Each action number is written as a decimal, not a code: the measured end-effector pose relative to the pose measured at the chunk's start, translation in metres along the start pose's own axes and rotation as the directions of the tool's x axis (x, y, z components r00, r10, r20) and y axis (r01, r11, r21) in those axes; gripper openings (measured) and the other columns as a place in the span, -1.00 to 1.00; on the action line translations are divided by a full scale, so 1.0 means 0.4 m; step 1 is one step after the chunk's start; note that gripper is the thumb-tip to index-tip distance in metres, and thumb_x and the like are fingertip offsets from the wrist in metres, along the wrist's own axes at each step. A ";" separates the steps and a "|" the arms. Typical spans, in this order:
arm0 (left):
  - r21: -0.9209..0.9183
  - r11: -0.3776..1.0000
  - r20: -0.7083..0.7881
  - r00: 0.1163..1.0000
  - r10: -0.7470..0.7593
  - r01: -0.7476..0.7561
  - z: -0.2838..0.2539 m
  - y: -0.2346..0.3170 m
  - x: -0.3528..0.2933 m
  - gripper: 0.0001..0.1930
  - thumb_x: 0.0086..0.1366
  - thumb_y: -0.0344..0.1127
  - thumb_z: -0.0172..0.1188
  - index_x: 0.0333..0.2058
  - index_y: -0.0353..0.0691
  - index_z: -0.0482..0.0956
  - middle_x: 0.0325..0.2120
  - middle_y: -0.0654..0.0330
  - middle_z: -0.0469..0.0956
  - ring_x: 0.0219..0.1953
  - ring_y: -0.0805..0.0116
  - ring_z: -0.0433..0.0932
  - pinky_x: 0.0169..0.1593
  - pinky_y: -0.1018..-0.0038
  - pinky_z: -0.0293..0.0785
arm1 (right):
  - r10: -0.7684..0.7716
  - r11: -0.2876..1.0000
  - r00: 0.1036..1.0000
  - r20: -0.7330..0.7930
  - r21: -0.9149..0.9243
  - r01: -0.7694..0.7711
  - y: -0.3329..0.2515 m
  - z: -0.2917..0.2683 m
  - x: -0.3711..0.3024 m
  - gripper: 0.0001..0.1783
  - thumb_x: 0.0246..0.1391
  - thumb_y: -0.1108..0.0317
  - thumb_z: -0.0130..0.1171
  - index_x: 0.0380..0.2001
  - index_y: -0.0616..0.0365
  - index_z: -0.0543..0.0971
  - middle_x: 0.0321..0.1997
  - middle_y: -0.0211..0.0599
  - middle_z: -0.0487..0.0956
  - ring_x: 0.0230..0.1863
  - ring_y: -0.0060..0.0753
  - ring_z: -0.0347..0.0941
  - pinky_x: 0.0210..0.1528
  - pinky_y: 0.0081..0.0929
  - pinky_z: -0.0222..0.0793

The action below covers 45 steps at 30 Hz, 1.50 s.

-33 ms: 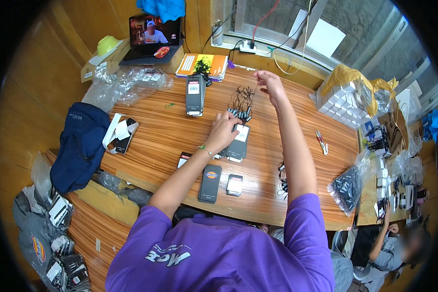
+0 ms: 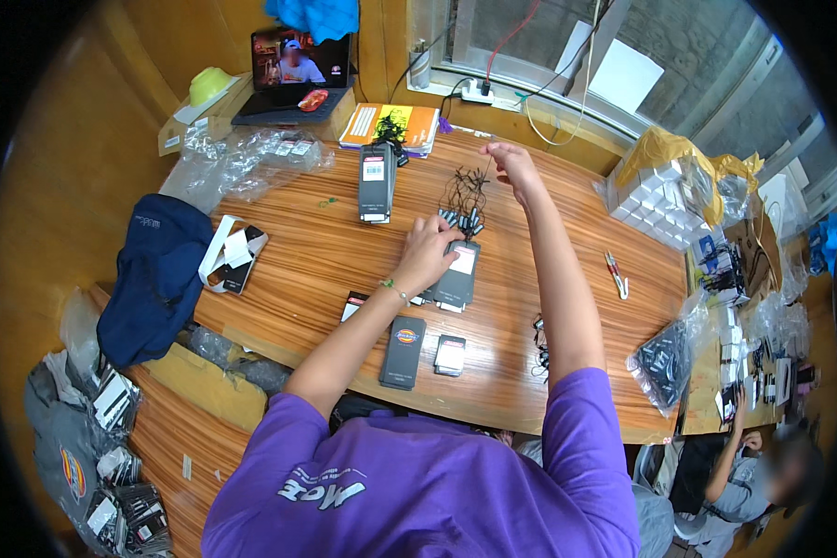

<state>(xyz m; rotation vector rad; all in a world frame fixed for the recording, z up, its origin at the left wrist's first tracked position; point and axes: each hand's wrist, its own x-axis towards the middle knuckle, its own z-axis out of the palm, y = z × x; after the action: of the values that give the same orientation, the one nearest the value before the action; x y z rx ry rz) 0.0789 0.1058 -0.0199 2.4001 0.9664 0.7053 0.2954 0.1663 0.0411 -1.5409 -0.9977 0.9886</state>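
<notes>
My right hand (image 2: pixel 513 172) is raised over the back middle of the table, its thumb and fingers pinched on a thin black string. The string runs down toward a tangle of black hang-tag strings (image 2: pixel 465 191) with small dark plastic ends. My left hand (image 2: pixel 430 249) is closed at the top of a grey hang tag (image 2: pixel 456 284) with a white sticker, lying on other tags. Its fingers partly hide the string ends. Nearer me lie a grey tag with an oval emblem (image 2: pixel 403 352) and a small pile of white-labelled cards (image 2: pixel 450 354).
A stack of strung grey tags (image 2: pixel 375 186) stands behind my left hand. Orange notebooks (image 2: pixel 418 130) and a laptop (image 2: pixel 299 70) are at the back. Snips (image 2: pixel 616 274) and a bag of black parts (image 2: pixel 662 363) lie right. A navy cloth bag (image 2: pixel 153 279) lies left; a co-worker (image 2: pixel 744 474) sits right.
</notes>
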 end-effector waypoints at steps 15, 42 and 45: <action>0.229 0.973 0.255 0.966 -0.048 -0.012 -0.231 0.057 -0.248 -0.44 -0.19 -0.09 0.37 -0.16 -0.14 0.50 -0.25 0.24 0.44 -0.13 0.24 0.28 0.01 0.35 0.13 | 0.053 0.998 0.992 -0.113 -0.032 -0.057 0.148 0.034 0.085 -0.80 0.07 0.39 0.00 -0.29 0.26 0.54 -0.64 -0.43 0.46 -0.68 -0.66 0.24 -0.69 -0.63 0.11; 0.190 0.982 0.213 0.976 -0.041 0.000 -0.206 0.020 -0.298 -0.43 -0.23 -0.17 0.38 -0.18 -0.21 0.43 -0.13 0.21 0.31 -0.04 0.19 0.22 0.05 0.30 0.11 | 0.014 0.952 0.991 0.134 -0.304 0.028 0.183 0.121 -0.658 -0.73 -0.10 0.45 0.23 -0.24 0.22 0.56 -0.49 -0.29 0.48 -0.55 -0.55 0.29 -0.45 -0.57 0.26; 0.190 0.981 0.159 0.987 0.002 -0.033 -0.219 0.041 -0.295 -0.52 -0.11 -0.27 0.35 -0.19 -0.25 0.40 -0.21 0.17 0.40 -0.14 0.24 0.35 -0.05 0.36 0.25 | 0.128 0.981 0.983 0.130 -0.162 -0.107 0.178 0.116 -0.666 -0.77 -0.04 0.46 0.17 -0.24 0.24 0.56 -0.48 -0.26 0.55 -0.53 -0.63 0.31 -0.42 -0.61 0.27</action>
<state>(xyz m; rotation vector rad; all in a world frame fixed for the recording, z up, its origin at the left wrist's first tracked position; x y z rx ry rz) -0.0395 0.0284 0.0228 2.5885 0.9875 0.4363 0.1738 -0.0806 -0.0077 -1.6927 -1.1128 1.1371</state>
